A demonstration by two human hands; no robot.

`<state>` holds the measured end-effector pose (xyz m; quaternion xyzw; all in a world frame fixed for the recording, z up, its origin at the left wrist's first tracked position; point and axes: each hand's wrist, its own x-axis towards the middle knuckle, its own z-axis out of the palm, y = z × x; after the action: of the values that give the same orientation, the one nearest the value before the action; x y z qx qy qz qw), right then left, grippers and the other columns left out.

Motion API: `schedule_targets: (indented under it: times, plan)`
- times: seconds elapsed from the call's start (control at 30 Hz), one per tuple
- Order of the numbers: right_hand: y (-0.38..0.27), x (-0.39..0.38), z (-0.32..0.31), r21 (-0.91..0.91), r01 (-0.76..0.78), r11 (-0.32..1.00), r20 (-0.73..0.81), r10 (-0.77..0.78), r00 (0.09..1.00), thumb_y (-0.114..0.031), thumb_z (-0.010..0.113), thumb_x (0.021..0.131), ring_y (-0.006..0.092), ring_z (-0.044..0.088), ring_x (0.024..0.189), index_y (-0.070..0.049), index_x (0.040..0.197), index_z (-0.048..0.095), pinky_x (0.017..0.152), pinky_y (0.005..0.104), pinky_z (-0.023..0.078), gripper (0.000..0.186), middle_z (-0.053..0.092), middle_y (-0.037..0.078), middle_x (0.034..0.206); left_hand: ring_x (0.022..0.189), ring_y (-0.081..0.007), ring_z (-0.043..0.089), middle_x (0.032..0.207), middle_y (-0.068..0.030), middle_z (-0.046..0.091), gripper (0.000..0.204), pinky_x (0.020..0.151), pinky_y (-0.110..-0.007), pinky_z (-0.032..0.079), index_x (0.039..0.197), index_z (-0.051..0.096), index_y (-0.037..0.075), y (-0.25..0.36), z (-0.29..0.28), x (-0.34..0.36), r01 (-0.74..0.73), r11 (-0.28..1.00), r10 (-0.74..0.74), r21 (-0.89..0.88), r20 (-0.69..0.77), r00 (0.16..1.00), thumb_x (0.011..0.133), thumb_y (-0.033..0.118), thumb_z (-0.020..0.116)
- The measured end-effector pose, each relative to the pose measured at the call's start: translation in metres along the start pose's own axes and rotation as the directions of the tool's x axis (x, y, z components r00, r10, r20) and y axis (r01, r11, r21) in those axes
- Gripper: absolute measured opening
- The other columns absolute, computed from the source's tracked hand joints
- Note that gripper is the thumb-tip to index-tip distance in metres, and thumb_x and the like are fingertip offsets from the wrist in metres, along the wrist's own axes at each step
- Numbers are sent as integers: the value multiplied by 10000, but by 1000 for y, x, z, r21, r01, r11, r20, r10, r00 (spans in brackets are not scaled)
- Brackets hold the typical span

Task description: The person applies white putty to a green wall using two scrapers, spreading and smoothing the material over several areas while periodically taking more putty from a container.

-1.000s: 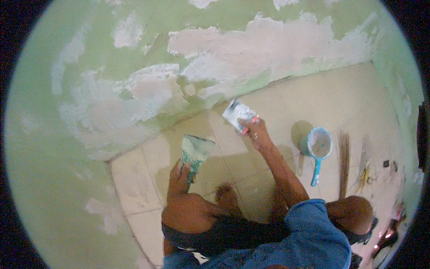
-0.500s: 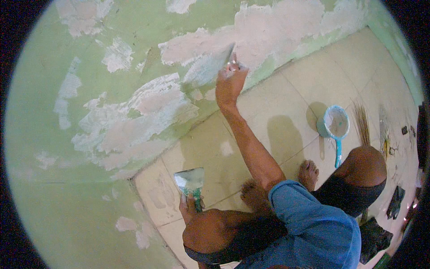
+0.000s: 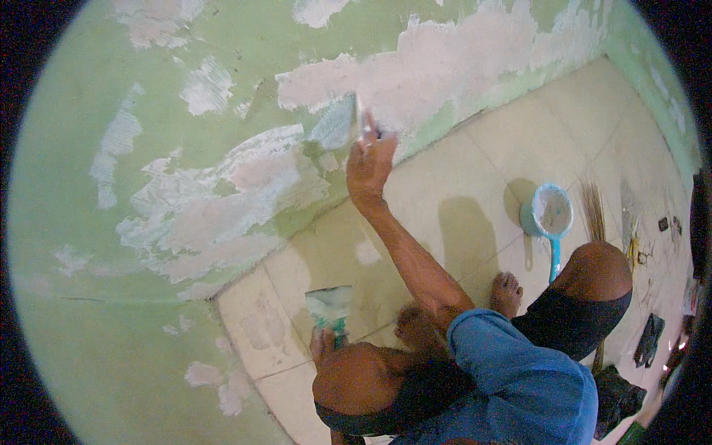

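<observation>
My right hand (image 3: 371, 163) is closed around a putty knife (image 3: 360, 111), its thin blade seen nearly edge-on against the green wall (image 3: 178, 141). The blade sits at the left part of a long pinkish-white filler patch (image 3: 445, 67), beside a greyer, wet-looking area (image 3: 334, 122). Low by my left knee, my left hand (image 3: 322, 343) grips a second, wider putty knife (image 3: 328, 304) with a green handle. That blade points up and carries pale filler; my knee hides part of the hand.
A blue long-handled dipper (image 3: 555, 236) with whitish paste stands on the tiled floor (image 3: 549, 126) to the right. Beyond it lie a bundle of thin broom bristles (image 3: 593, 211) and dark scraps (image 3: 651, 340). More filler patches (image 3: 230, 200) mark the wall at left.
My right hand has moved left and slightly down along the wall with its putty knife. My left hand and the wider knife have shifted a little right and down. The view has shifted slightly.
</observation>
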<state>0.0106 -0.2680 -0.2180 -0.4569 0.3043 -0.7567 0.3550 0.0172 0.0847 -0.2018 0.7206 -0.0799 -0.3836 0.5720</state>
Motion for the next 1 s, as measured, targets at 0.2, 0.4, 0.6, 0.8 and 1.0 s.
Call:
schedule_targets:
  times: [0.2, 0.4, 0.6, 0.8, 1.0]
  plan:
    - [-44, -22, -18, -524, 322, 788, 663, 141, 735, -64, 648, 754, 394, 510, 994, -23, 1285, 509, 853, 443, 447, 550, 511, 197, 1103, 724, -126, 519, 845, -37, 582, 296, 635, -279, 421, 1108, 545, 42, 31, 54, 21, 264, 920, -372, -291, -432, 821, 959, 298, 544]
    - [-56, 38, -104, -618, -290, 731, 563, 668, 486, -262, 674, 820, 236, 570, 923, 26, 1085, 576, 756, 339, 477, 403, 584, 162, 1012, 752, -132, 534, 870, -38, 568, 335, 648, -286, 441, 1133, 536, 28, 1, 44, 29, -186, 956, 125, 227, 260, 958, 871, 203, 650]
    - [-95, 138, -248, -579, -375, 724, 534, 684, 497, -320, 740, 804, 103, 511, 665, -12, 822, 663, 618, 279, 424, 318, 605, 17, 748, 661, -109, 531, 783, -18, 578, 382, 573, -281, 454, 1105, 544, 21, -57, 92, 79, -24, 987, -79, 161, 602, 794, 806, 177, 723]
    - [-230, 205, -357, -841, 234, 488, 541, 760, 361, -167, 534, 915, 360, 495, 1099, -176, 1230, 598, 970, 422, 415, 322, 534, 191, 1215, 652, -112, 553, 790, -20, 604, 273, 582, -278, 477, 1028, 575, 43, -1, 167, 57, -378, 878, -4, 293, 795, 607, 831, 173, 710]
    - [-300, 210, -411, -946, 206, 249, 297, 920, 256, -150, 526, 892, 321, 541, 1086, -115, 1237, 596, 919, 400, 453, 353, 614, 129, 1181, 647, -121, 615, 805, -58, 651, 243, 598, -271, 516, 1001, 582, 16, 1, 221, 52, -197, 930, -151, 311, 811, 565, 852, 169, 698]
